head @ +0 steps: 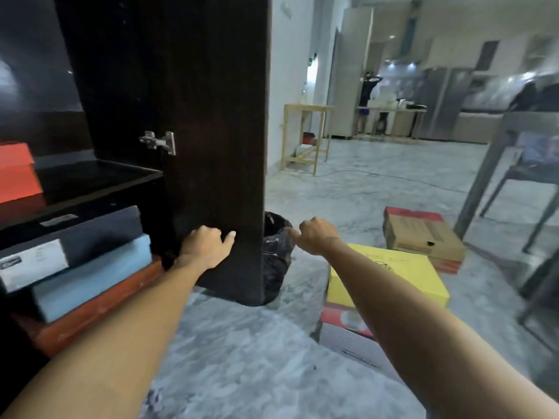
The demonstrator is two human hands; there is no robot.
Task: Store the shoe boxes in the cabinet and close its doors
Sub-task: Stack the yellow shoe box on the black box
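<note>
Dark glossy wooden cabinet door (211, 131) under left hand (205, 246), rectangular.

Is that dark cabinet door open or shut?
Open. The door swings outward, showing its hinge and boxes inside; the left hand rests on it.

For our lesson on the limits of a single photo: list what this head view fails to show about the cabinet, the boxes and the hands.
- Cabinet door: top cut off by the frame edge.
- Orange box: left part cut off.
- Bin: partly hidden by the door.
- Left hand: fingers curl out of sight.
- Black box label: blurred, unreadable.
- Right hand: blurred by motion.
</note>
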